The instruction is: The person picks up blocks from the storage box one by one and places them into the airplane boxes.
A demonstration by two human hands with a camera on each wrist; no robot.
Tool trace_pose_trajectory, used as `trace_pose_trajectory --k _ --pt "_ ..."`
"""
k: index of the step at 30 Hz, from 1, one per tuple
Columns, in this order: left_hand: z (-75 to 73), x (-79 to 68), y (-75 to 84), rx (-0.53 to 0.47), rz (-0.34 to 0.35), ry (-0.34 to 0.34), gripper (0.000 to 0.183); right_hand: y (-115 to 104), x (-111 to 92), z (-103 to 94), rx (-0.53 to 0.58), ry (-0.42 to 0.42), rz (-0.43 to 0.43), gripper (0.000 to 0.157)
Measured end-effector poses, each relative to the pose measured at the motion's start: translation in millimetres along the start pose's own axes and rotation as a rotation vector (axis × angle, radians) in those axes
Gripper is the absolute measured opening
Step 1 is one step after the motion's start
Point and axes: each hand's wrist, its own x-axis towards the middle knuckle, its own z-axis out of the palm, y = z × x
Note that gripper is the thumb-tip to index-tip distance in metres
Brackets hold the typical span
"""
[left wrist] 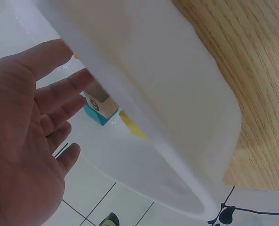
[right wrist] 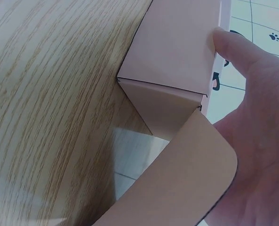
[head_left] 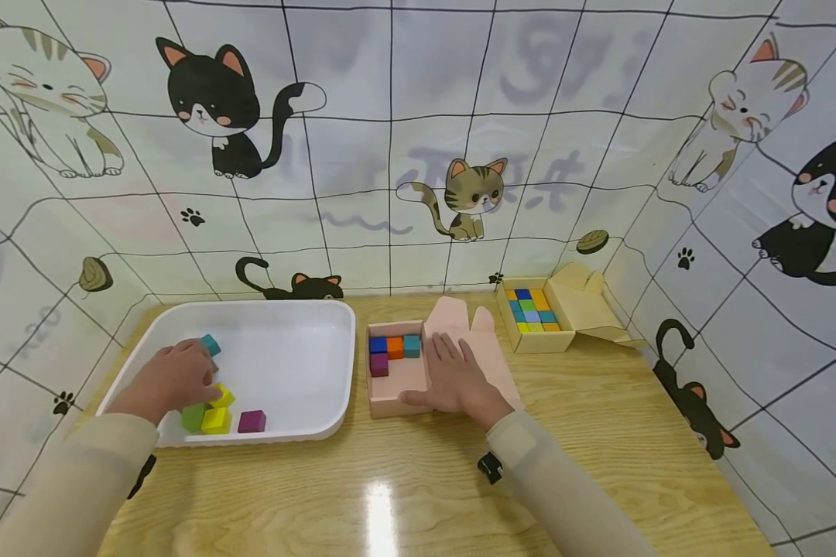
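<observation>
My left hand reaches over the white tray, fingers relaxed and apart, beside a teal block. In the left wrist view its fingertips come close to a block with a marked wooden face; contact is unclear behind the rim. Yellow blocks, a green block and a purple block lie near the tray's front. My right hand rests with straight fingers on the folded-back lid of a pink box, thumb at its front edge. Inside are blue, orange, teal and purple blocks.
Behind and right of the pink box stands a yellowish box filled with coloured blocks, its lid folded out to the right. Both boxes and the tray are on a wooden table. Cat-patterned sheeting encloses the back and sides.
</observation>
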Motion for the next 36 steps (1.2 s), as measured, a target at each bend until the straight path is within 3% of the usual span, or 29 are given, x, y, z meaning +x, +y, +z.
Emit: trace_pose_trajectory --k 9,18,27,36 --pt "7.3 -1.8 -1.7 -0.007 0.038 -0.018 0.03 -1.8 -4.1 -0.8 0.017 0.001 -0.008 0.109" --pt "9.5 -0.5 1.3 0.008 0.033 0.001 0.03 -1.9 -4.1 -0.7 0.011 0.019 -0.017 0.109" --pt "-7.2 3.1 6.3 0.039 0.068 0.08 0.028 -2.0 -6.2 -2.6 0.004 0.018 -0.009 0.109" --pt "-23.4 18.2 22.8 0.027 0.11 0.115 0.023 -1.6 -6.0 -3.8 0.009 0.012 -0.006 0.109"
